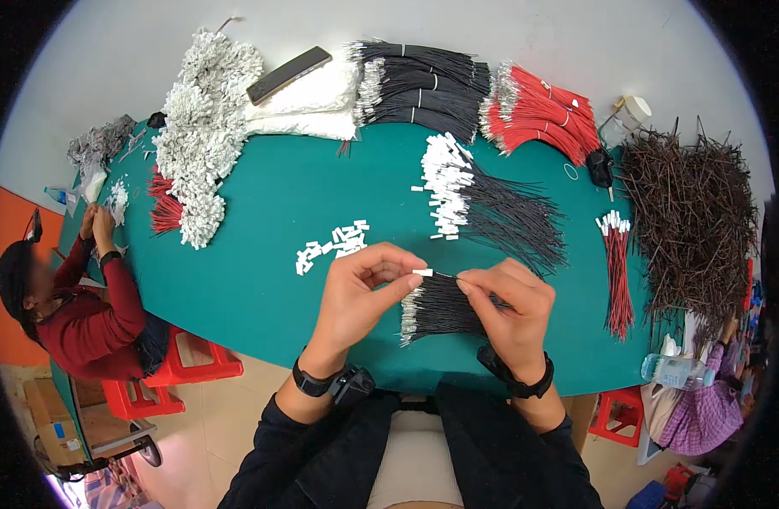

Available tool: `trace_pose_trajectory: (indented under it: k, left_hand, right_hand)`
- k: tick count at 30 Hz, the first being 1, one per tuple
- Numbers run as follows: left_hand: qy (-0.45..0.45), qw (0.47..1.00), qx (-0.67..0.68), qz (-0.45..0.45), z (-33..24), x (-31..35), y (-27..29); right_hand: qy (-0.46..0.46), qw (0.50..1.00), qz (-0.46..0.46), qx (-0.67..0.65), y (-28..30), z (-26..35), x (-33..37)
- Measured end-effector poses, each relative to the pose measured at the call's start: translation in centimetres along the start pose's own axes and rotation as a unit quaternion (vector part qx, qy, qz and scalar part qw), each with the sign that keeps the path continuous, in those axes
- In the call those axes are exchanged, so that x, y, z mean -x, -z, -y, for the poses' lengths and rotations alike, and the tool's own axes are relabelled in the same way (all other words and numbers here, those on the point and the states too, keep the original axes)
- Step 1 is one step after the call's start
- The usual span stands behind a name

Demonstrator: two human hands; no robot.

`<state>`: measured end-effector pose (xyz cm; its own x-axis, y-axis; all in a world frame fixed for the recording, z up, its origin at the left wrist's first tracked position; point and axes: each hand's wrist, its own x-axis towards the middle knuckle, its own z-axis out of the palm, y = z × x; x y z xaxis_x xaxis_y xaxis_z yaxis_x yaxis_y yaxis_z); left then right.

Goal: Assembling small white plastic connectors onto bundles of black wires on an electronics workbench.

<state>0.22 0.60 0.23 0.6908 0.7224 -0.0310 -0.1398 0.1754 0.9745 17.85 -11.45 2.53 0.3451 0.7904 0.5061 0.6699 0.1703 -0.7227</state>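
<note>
Between thumb and forefinger, my left hand (pixel 368 284) pinches a small white plastic connector (pixel 423 272). My right hand (pixel 512 301) grips a thin black wire (pixel 445 275) whose end meets the connector; whether it sits inside I cannot tell. Just below both hands lies a row of black wires (pixel 445 307) with bare metal terminals at their left ends. Loose white connectors (pixel 347 237) are scattered beyond my left hand. Farther off, a pile of black wires with white connectors (pixel 449 187) fans out to the right.
Along the far edge lie white connector strings (pixel 207 119), black wire bundles (pixel 423 93) and red ones (pixel 546 114). At right are red wires with connectors (pixel 616 271), a dark brown heap (pixel 691 220) and a plastic bottle (pixel 678 371). A co-worker (pixel 84 305) sits at left.
</note>
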Motion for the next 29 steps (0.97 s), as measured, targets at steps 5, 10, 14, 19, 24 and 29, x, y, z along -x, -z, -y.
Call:
trace_pose_trajectory:
  k: [5, 10, 14, 19, 24, 29]
  left_hand:
    - [-0.008, 1.0, 0.001, 0.002, 0.03, 0.04, -0.09]
    - [-0.011, 1.0, -0.001, -0.003, -0.07, 0.16, -0.09]
    - [-0.015, 1.0, 0.0, 0.001, 0.06, 0.12, -0.15]
    - [-0.013, 1.0, -0.005, 0.004, 0.21, 0.13, -0.18]
    - [0.013, 1.0, 0.013, -0.02, -0.22, 0.21, -0.59]
    - [0.001, 1.0, -0.01, -0.019, 0.55, 0.16, -0.17]
  right_hand:
    - [0.011, 1.0, -0.008, -0.013, -0.05, -0.23, 0.06]
    - [0.02, 1.0, 0.005, -0.002, 0.24, -0.18, -0.05]
    - [0.027, 1.0, 0.006, 0.005, 0.24, -0.22, 0.0]
    - [0.032, 0.999, 0.002, 0.012, 0.03, -0.21, 0.04]
    - [0.029, 1.0, 0.0, 0.011, 0.1, -0.11, 0.01]
    - [0.02, 1.0, 0.003, 0.016, 0.13, 0.0, 0.11]
